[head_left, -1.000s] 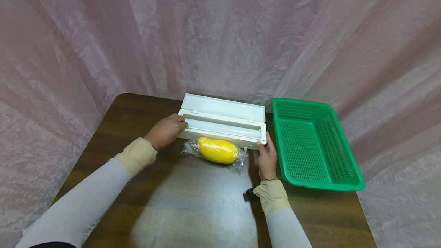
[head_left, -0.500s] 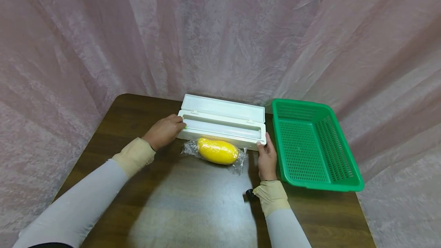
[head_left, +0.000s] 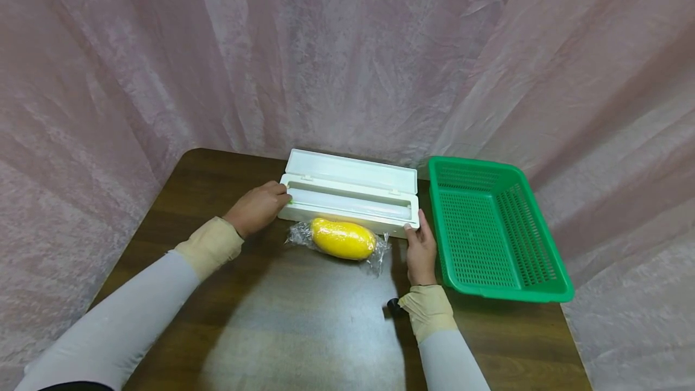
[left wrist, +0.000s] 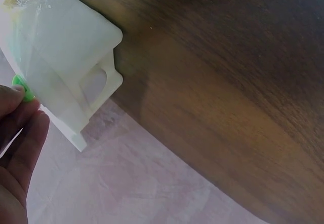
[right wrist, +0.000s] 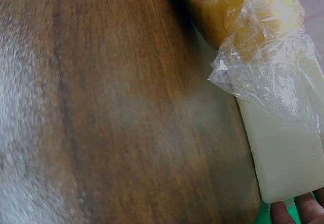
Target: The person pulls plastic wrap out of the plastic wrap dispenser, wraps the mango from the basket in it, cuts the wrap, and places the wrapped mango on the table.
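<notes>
A white cling film dispenser (head_left: 301, 213) lies on the table with its lid (head_left: 352, 172) swung back, a roll of film (head_left: 347, 203) inside. At its left front edge my left hand (head_left: 257, 208) pinches a small bright green slider (left wrist: 23, 88) between thumb and finger. My right hand (head_left: 422, 252) holds the dispenser's right end, thumb at the front corner and fingers along the end. Just in front rests a smooth yellow oblong thing (head_left: 344, 238), wrapped in clear film with crumpled, loose ends; its kind is unclear.
A green perforated plastic basket (head_left: 491, 228) stands to the right of my right hand. Behind the brown wooden table (head_left: 233, 168) hangs a pinkish curtain (head_left: 347, 65). A small black object (head_left: 393, 305) shows beside my right wrist.
My left hand has shifted slightly left with the green slider, toward the dispenser's left end. My right hand and the yellow thing stay almost where they were.
</notes>
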Demonstrator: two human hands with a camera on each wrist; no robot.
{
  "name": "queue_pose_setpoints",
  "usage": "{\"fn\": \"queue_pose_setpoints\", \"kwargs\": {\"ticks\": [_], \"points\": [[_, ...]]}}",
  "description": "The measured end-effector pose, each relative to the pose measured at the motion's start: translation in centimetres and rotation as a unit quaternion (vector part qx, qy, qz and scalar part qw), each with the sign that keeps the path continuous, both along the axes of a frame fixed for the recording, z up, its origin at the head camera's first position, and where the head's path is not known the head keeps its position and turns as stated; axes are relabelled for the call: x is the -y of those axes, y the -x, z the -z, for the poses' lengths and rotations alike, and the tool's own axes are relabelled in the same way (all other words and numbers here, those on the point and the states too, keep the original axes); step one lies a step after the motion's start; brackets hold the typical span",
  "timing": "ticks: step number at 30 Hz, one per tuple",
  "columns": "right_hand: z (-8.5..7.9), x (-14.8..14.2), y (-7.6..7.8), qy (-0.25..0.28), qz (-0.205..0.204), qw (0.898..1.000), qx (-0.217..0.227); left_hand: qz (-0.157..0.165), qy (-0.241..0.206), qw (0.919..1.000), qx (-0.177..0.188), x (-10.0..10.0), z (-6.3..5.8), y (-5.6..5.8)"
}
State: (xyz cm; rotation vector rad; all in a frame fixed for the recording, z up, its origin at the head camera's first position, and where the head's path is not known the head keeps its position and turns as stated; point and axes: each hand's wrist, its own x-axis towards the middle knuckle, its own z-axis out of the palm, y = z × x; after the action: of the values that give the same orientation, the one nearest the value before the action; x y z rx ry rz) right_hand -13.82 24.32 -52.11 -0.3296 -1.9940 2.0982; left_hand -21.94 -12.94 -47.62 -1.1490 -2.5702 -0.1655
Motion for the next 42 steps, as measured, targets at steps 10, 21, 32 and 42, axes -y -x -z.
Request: {"fn": "queue_pose_setpoints", "kwargs": {"ticks": [10, 21, 32, 42], "points": [[2.6, -0.3, 1.0, 0.002, 0.016, 1.0, -0.007, 0.005, -0.001, 1.0, -0.003, 0.4, 0.0, 0.0], [2.5, 0.0, 1.0, -0.002, 0.022, 1.0, -0.012, -0.021, 0.009, 0.9997, 0.012, 1.8, 0.3, -0.2], [2.2, -0.2, 0.8, 0.006, 0.009, 1.0, 0.002, -0.029, -0.007, 0.9991, 0.028, 1.8, 0.5, -0.2], [2.1, -0.4, 1.0, -0.006, 0.002, 1.0, -0.004, -0.08, -0.052, 0.9942, 0.049, 1.3, 1.2, -0.8]]}}
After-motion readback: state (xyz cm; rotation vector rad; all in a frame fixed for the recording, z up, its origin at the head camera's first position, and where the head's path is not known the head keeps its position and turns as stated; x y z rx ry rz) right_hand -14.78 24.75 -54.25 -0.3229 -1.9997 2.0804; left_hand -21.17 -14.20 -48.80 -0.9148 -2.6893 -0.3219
